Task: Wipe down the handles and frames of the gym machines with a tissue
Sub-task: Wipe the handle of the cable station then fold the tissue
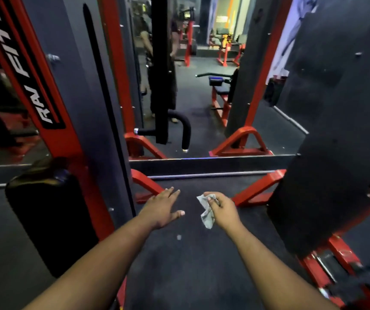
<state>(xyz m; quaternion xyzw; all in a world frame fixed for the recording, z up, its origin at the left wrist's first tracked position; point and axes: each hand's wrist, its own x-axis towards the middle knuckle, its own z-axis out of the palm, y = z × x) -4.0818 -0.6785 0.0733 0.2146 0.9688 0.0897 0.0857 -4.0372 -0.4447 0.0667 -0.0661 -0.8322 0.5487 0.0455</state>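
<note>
My right hand (222, 209) pinches a crumpled grey-white tissue (206, 211), which hangs down from the fingers over the dark floor. My left hand (162, 208) is stretched forward with straight fingers and holds nothing; its fingertips point toward the red foot brace (147, 183) of the machine on the left. That machine has a red frame upright (52, 121) with white lettering and a dark grey shroud (90, 108). Neither hand touches a frame. A black padded handle (179, 125) hangs further ahead, seen in the mirror.
A black roller pad (52, 220) stands low at the left. A second machine with a dark shroud (336, 130) and red base (340, 253) fills the right. A wall mirror (201, 97) ahead reflects benches and a standing person. Dark rubber floor (190, 265) lies between the machines.
</note>
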